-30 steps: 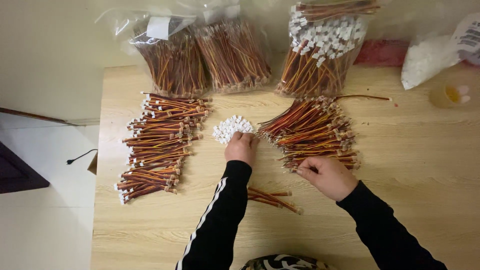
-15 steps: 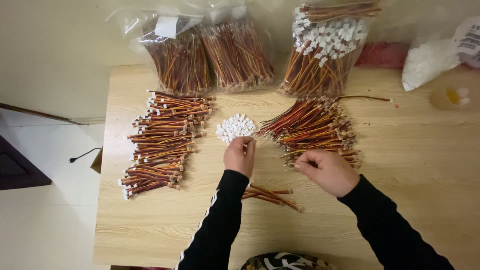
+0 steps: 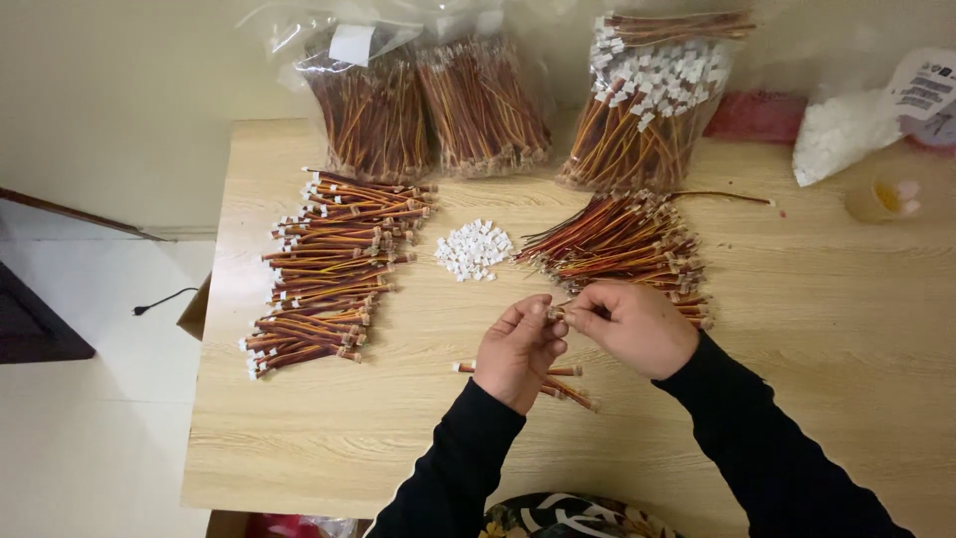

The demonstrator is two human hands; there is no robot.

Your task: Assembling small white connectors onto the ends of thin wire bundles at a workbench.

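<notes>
My left hand (image 3: pixel 518 351) and my right hand (image 3: pixel 633 325) meet over the wooden table (image 3: pixel 398 428), fingertips pinched together on a small white connector and the end of a short wire piece. A little heap of white plastic connectors (image 3: pixel 473 249) lies just beyond my hands. To its right spreads a loose pile of red, orange and yellow wire pieces (image 3: pixel 622 241). Under my left wrist lie a few wire pieces (image 3: pixel 568 384). On the left sits a stacked pile of wire pieces with white connectors on their ends (image 3: pixel 334 269).
Clear plastic bags of wire bundles (image 3: pixel 428 110) and another bag (image 3: pixel 647 100) stand along the table's far edge. A bag of white connectors (image 3: pixel 856 125) and a small yellowish cup (image 3: pixel 881 197) sit at the far right. A black cable (image 3: pixel 164 299) lies on the floor left.
My left hand has drawn back from the connector heap toward me and joined my right hand, which has moved left. Both now pinch a small piece together.
</notes>
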